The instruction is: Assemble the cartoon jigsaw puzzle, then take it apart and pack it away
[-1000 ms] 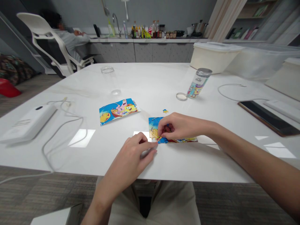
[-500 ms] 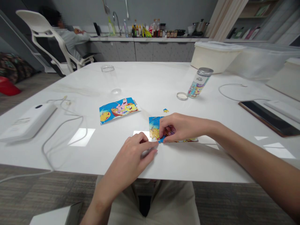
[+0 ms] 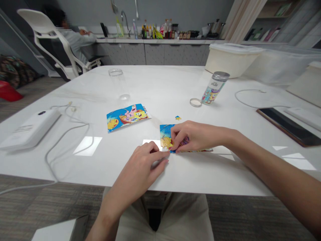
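Note:
A partly covered jigsaw puzzle (image 3: 166,131), blue with yellow cartoon figures, lies flat near the table's front edge. My right hand (image 3: 193,136) rests over its middle, fingers pinched together on a small blue puzzle piece at the lower edge; the fingers hide most of that piece. From the left, my left hand (image 3: 147,162) reaches the puzzle's lower left corner with its index fingertip, thumb apart from it and nothing held. One loose puzzle piece (image 3: 178,117) lies just behind the puzzle. Further left is a picture card (image 3: 128,117) with the same cartoon scene.
A cartoon-printed canister (image 3: 214,89) stands at the right beside a ring-shaped lid (image 3: 195,102). A clear jar (image 3: 119,85) stands back left. A white power device (image 3: 30,129) with cables lies left, a phone (image 3: 288,125) right. Storage boxes (image 3: 232,60) stand behind; a person sits far left.
My right index finger has shifted slightly at the puzzle's lower edge, pressing closer to the left fingertip. My left hand stays where it was.

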### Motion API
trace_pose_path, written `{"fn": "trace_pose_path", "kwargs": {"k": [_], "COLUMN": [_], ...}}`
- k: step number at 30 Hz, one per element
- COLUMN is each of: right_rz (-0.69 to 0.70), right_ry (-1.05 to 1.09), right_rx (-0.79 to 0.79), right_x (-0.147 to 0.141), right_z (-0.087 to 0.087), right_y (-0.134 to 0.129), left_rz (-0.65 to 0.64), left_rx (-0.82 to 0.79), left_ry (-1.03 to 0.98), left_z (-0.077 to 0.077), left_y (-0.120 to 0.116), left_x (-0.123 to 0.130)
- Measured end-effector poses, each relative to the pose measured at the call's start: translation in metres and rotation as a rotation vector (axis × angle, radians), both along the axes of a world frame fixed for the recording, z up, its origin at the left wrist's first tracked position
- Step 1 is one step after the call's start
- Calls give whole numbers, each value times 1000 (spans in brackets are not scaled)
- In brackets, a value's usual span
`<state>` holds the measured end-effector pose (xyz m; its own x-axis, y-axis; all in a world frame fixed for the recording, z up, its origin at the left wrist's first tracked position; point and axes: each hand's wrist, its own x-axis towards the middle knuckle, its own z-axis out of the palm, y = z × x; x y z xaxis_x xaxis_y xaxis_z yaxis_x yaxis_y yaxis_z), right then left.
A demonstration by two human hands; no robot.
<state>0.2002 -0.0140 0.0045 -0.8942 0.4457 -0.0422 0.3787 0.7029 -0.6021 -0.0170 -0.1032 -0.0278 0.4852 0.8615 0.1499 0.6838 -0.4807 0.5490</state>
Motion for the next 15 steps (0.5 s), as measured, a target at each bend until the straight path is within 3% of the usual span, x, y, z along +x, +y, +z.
{"fn": "trace_pose_path", "kwargs": {"k": [15], "right_rz": [20], "right_ry": [-34], "right_rx": [17], "right_x": [0], "right_z": [2], "right_y": [-1], "left_rz": [-17], "left_rx": [13], "left_ry": [12], "left_z": [1], "left_y": [0], "left_x": [0]}}
